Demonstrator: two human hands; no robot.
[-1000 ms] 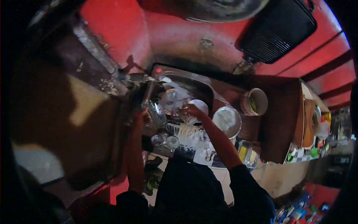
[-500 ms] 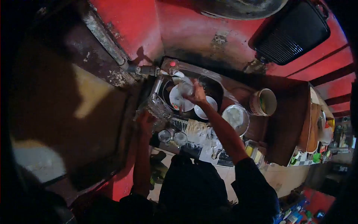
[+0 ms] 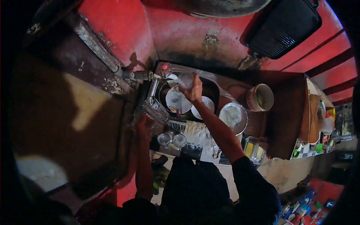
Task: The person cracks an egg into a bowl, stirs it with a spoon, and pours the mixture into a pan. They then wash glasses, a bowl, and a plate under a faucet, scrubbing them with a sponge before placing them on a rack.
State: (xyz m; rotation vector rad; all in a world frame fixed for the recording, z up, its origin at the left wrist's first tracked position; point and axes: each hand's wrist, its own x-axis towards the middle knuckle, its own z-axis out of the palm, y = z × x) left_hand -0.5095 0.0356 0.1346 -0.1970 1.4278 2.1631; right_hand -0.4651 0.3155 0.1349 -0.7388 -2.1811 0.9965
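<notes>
My right hand [image 3: 195,90] is closed around a clear drinking glass [image 3: 185,80], held above the sink [image 3: 214,88] near the tap [image 3: 154,76]. Below it in the sink are a white bowl with a coloured pattern [image 3: 176,100] and another white bowl [image 3: 206,105]. At the sink's left edge, my dim left hand [image 3: 144,123] is closed against a clear ribbed container [image 3: 153,111], whose exact kind I cannot make out. Two clear glasses [image 3: 164,139] stand on the near ledge, close to my left hand.
Right of the sink are a round metal basin [image 3: 243,122] with whitish contents and a white bucket [image 3: 267,92]. A clear box with a yellow sponge [image 3: 248,149] sits at the front edge. A black ridged pan [image 3: 281,32] hangs on the red wall.
My right hand has raised the glass away from the bowls, up toward the tap. The whole view has shifted slightly; my left hand stays by the ribbed container.
</notes>
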